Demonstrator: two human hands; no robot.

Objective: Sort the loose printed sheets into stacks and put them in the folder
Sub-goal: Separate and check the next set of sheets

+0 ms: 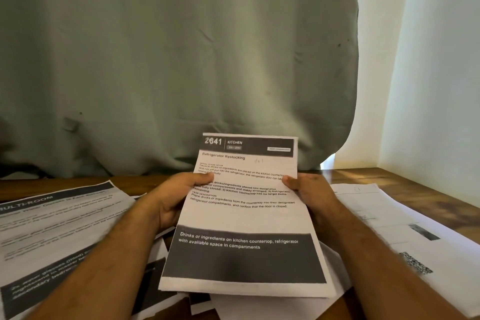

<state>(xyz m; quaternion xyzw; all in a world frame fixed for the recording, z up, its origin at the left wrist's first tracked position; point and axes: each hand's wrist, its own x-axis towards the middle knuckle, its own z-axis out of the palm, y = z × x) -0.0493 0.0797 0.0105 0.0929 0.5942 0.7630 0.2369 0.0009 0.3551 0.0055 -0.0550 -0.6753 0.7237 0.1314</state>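
Observation:
I hold a thin stack of printed sheets (244, 221) tilted up above the table, its top page headed "Kitchen – Refrigerator Restocking". My left hand (176, 197) grips its left edge, thumb on the front. My right hand (309, 195) grips its right edge the same way. More loose printed sheets (57, 231) lie on the left, one headed "Multi-room". A spread of white sheets (405, 236) lies on the right. Other sheets (176, 301) lie under the held stack. No folder shows in this view.
The wooden table (405, 176) runs to a pale green curtain (181, 60) at the back. A white wall (428, 73) stands at the right, with bright light at the curtain's edge.

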